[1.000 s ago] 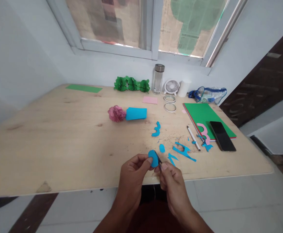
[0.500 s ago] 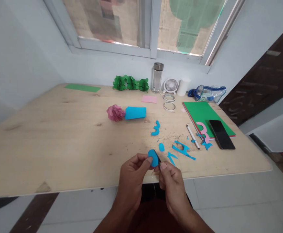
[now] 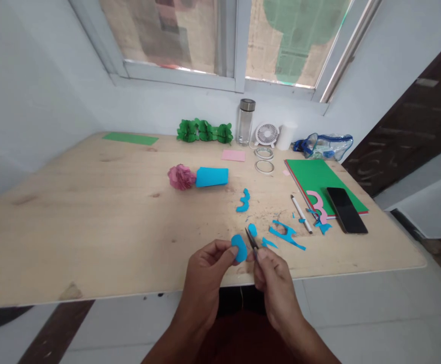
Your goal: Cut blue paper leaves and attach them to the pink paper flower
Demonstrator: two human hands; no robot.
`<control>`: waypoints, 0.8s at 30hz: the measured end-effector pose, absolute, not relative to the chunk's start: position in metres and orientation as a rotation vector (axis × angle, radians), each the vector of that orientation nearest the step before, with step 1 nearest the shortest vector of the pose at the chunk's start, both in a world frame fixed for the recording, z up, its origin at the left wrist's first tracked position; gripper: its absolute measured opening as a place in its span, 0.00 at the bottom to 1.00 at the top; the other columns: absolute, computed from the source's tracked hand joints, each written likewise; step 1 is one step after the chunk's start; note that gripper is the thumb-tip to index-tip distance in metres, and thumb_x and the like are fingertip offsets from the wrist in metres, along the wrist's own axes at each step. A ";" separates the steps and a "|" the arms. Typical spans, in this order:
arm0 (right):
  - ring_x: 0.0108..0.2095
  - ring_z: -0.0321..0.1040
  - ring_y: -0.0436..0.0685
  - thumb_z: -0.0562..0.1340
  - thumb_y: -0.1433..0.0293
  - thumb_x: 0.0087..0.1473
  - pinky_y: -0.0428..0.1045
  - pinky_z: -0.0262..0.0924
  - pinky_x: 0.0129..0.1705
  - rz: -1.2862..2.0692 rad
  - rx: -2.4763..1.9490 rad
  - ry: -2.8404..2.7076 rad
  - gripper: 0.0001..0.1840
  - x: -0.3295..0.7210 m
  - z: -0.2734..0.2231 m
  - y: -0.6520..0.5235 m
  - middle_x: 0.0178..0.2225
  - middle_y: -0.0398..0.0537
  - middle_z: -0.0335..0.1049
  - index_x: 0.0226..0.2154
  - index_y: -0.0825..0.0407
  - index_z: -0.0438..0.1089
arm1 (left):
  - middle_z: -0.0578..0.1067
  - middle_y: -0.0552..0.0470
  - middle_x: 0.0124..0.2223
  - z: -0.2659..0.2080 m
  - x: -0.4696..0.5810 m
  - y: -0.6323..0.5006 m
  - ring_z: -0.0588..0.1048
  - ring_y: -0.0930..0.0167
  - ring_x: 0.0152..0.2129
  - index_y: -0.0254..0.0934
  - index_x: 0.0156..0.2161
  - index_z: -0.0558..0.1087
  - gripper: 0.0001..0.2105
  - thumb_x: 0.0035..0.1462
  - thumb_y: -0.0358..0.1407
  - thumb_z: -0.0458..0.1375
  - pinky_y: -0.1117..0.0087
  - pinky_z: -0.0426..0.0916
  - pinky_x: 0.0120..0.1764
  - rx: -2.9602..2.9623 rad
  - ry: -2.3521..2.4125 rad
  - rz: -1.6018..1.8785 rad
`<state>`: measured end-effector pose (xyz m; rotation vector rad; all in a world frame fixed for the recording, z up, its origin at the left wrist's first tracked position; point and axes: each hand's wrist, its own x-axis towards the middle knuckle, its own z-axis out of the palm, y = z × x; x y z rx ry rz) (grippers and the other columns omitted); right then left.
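Observation:
My left hand (image 3: 213, 261) pinches a rounded blue paper piece (image 3: 239, 247) between thumb and fingers, just above the table's front edge. Beside it, my right hand (image 3: 271, 269) is closed around a pair of scissors (image 3: 251, 239), dark blades pointing up and to the left. The blades stand a little apart from the paper's right side; the handles are mostly hidden in the hand. Close behind the blade tips lies a small blue paper oval (image 3: 252, 230). Blue offcuts (image 3: 286, 233) lie to the right, and a wavy blue piece (image 3: 244, 200) farther back.
A pink crumpled-paper flower (image 3: 181, 177) adjoins a folded blue paper (image 3: 212, 177). On the right are a white pen (image 3: 301, 214), a green paper stack (image 3: 314, 174) and a phone (image 3: 346, 210). Along the wall stand a glass bottle (image 3: 245, 124), a small fan (image 3: 266, 134) and green paper foliage (image 3: 204, 131).
My right hand has moved slightly right, drawing the scissors away from the blue paper's edge. The left hand still holds the paper in nearly the same spot.

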<state>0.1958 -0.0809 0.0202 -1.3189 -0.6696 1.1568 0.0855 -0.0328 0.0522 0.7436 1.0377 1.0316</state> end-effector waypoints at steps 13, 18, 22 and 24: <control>0.21 0.51 0.47 0.64 0.68 0.45 0.43 0.46 0.23 1.157 -1.370 -1.057 0.08 0.222 0.054 -0.051 0.18 0.37 0.56 0.21 0.52 0.66 | 0.70 0.56 0.19 0.067 0.072 -0.008 0.65 0.75 0.19 0.36 0.19 0.72 0.06 0.40 0.35 0.62 0.74 0.59 0.25 1.232 0.951 0.626; 0.19 0.42 0.45 0.64 0.63 0.45 0.43 0.39 0.20 1.020 -1.369 -0.702 0.11 0.206 0.038 -0.052 0.17 0.34 0.49 0.22 0.52 0.64 | 0.73 0.55 0.22 0.057 0.079 -0.015 0.69 0.73 0.22 0.36 0.23 0.72 0.06 0.42 0.36 0.63 0.73 0.63 0.30 1.084 1.006 0.790; 0.19 0.42 0.45 0.65 0.62 0.45 0.44 0.38 0.20 0.993 -1.289 -0.571 0.12 0.193 0.030 -0.053 0.19 0.35 0.51 0.23 0.52 0.64 | 0.73 0.56 0.22 0.051 0.086 -0.025 0.69 0.75 0.23 0.35 0.24 0.73 0.06 0.44 0.36 0.62 0.74 0.64 0.33 0.988 1.012 0.847; 0.19 0.41 0.45 0.65 0.62 0.45 0.44 0.37 0.20 1.012 -1.283 -0.560 0.12 0.192 0.029 -0.054 0.19 0.35 0.51 0.23 0.52 0.64 | 0.73 0.56 0.21 0.051 0.087 -0.026 0.69 0.75 0.22 0.35 0.23 0.72 0.06 0.44 0.35 0.62 0.74 0.64 0.33 0.970 1.018 0.862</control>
